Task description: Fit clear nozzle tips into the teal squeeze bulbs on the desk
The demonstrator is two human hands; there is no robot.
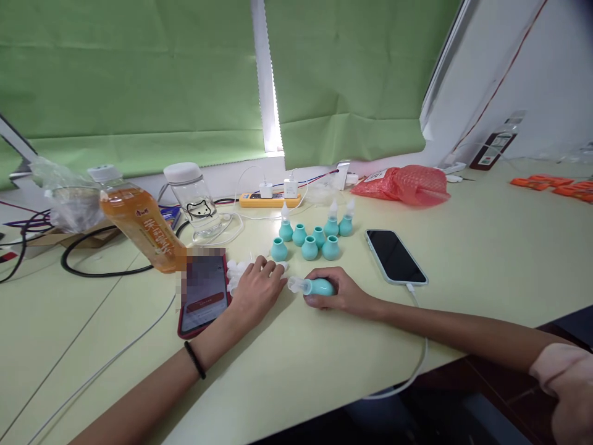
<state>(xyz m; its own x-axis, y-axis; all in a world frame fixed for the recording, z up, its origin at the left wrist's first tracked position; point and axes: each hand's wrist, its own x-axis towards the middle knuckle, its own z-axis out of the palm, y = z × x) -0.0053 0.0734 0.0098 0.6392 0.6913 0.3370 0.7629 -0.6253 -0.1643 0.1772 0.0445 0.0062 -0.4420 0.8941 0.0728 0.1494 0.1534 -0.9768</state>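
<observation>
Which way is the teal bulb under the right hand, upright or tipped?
Tipped. The teal bulb lies on its side on the table under the right hand, its clear tip pointing toward the left hand.

Right hand [340, 293] grips a teal bulb [319, 287] lying on the table [486, 259]. Left hand [257, 287] rests palm-down on white tips [234, 272], beside a red-cased phone [204, 296]. Bulb cluster [309, 247] stands toward the far edge.

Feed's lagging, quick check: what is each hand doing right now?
Left hand: curled over the clear tips; a grip cannot be told.
Right hand: closed around the teal bulb.
</observation>
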